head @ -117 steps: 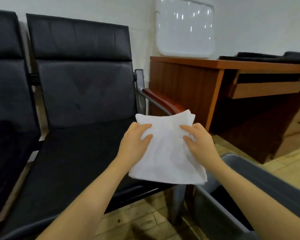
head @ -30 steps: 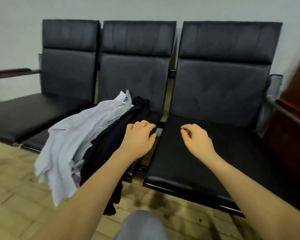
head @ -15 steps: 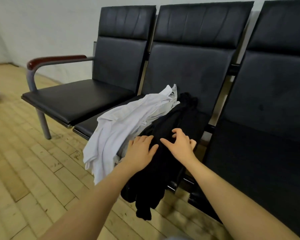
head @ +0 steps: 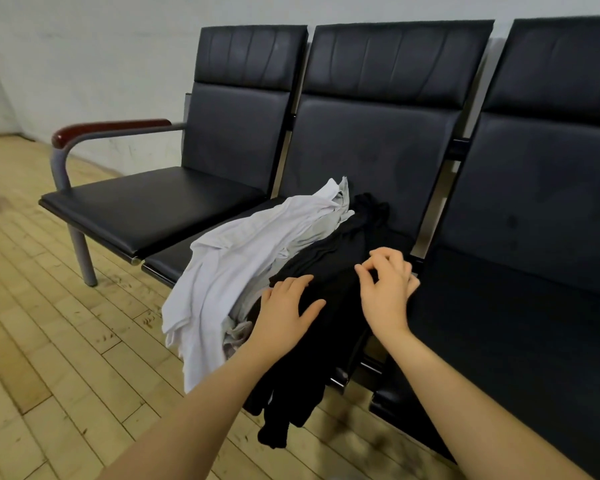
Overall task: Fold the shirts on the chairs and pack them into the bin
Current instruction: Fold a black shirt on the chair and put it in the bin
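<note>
Black shirt [head: 329, 306] lies on the middle chair [head: 371, 150], under both hands. The left hand [head: 284, 315] rests flat on it, grip open; the right hand [head: 388, 289] has curled fingers that hold nothing yet. White shirt [head: 243, 261] lies left of them. Picking up is in hand; next they must pinch the cloth.

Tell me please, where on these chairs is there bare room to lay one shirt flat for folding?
The left seat, between the armrest and the white shirts, shows bare. The right seat, beyond the right hand, shows bare too. The middle seat is crowded: white shirts and black shirts hang over its front, with the left hand on them.
</note>
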The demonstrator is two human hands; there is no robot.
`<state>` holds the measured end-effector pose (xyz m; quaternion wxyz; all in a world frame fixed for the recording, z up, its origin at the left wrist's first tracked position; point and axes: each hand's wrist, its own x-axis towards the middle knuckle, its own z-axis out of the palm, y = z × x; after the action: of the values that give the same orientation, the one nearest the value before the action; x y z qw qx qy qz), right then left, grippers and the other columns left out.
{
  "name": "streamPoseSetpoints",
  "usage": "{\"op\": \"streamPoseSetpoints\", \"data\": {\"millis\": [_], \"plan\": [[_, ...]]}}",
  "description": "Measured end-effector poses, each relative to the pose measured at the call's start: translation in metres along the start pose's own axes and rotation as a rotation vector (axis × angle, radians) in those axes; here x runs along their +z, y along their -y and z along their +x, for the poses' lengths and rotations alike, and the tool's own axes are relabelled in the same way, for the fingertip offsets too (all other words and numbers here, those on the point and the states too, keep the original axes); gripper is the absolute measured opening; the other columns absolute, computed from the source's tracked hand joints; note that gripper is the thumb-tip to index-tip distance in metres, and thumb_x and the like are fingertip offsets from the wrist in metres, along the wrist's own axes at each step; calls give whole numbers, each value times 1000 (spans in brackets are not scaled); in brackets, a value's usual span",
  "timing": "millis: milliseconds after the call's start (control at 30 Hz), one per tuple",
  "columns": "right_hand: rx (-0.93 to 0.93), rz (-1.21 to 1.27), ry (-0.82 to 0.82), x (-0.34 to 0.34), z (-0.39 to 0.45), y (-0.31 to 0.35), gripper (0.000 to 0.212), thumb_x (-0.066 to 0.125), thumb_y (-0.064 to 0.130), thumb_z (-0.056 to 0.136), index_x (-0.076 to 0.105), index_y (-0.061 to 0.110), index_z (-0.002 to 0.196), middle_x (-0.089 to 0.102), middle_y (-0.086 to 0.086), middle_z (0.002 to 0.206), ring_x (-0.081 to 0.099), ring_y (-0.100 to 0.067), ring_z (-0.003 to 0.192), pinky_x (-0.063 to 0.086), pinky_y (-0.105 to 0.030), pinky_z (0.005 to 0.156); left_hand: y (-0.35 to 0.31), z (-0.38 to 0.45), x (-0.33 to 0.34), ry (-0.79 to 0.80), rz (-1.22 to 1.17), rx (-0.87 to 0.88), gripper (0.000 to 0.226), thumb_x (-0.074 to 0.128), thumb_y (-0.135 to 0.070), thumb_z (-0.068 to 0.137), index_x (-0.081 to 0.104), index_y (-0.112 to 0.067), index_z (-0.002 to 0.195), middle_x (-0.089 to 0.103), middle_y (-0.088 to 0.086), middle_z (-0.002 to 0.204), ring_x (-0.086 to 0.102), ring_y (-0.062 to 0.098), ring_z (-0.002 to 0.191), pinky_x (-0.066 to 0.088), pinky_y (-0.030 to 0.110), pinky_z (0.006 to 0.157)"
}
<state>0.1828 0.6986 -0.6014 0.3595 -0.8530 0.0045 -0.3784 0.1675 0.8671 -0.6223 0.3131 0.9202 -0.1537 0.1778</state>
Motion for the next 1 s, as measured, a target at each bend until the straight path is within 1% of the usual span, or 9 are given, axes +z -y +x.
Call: {"op": "streamPoseSetpoints", "data": {"millis": [100,200,300,400,467,600,800,900,1000], "plan": [[2,35,-13,-17,5,-10,19,64,10,87,52,15,73,50,12,106,41,-5,100,16,-24,85,-6,1,7,-7,-13,58,41,51,-38,95,50,-23,133,56,-7,123,48,11,117,21,22,97],[-5,93,59,-27,1,-20,17,62,7,88,53,11,75,52,13,104,51,-7,97,29,-29,88,-6,0,17,-53,-13,84,24,59,-30,92,67,-21,113,64,-7,107,56,13,104,25,21,84],[10,182,132,-31,-4,-26,17,61,5,89,52,8,75,57,7,96,55,-2,91,40,-23,79,-8,-1,16,-149,-154,-1,16,62,-23,91,72,-17,101,67,-7,97,60,11,93,39,24,87],[27,223,148,-32,1,-18,17,58,5,91,51,8,75,59,2,97,54,2,91,38,-17,77,-19,7,-2,-229,-366,-101,16,58,-18,93,71,-15,101,67,-11,98,58,1,91,36,2,83],[7,222,133,-30,11,-6,15,57,7,92,52,10,78,61,2,98,56,-4,92,39,-16,79,-26,19,-17,-270,-400,-113,14,56,-17,94,70,-16,96,65,-14,93,57,1,87,35,-1,79],[-14,271,105,-25,35,21,7,56,11,93,57,12,86,63,5,93,59,-7,88,44,-15,77,-38,46,-48,-355,-417,-73,15,51,-13,96,59,-20,85,58,-18,80,54,-3,79,36,2,73],[-3,391,52,-31,76,57,7,55,12,95,57,9,88,63,11,87,58,4,84,44,-9,74,-46,84,-86,-442,-304,24,13,52,-15,96,63,-15,89,55,-10,85,52,4,79,35,3,73],[-10,439,-15,-41,98,75,10,53,15,97,54,11,88,58,7,79,52,2,70,42,-12,65,-56,101,-105,-501,-270,45,15,53,-20,96,66,-14,95,54,-8,91,53,6,81,39,12,71],[-17,475,-87,-56,116,91,11,50,18,98,51,13,88,48,5,71,41,1,59,37,-14,57,-75,116,-125,-527,-288,118,18,52,-22,97,67,-14,102,61,-5,97,55,7,87,46,25,79]]}}
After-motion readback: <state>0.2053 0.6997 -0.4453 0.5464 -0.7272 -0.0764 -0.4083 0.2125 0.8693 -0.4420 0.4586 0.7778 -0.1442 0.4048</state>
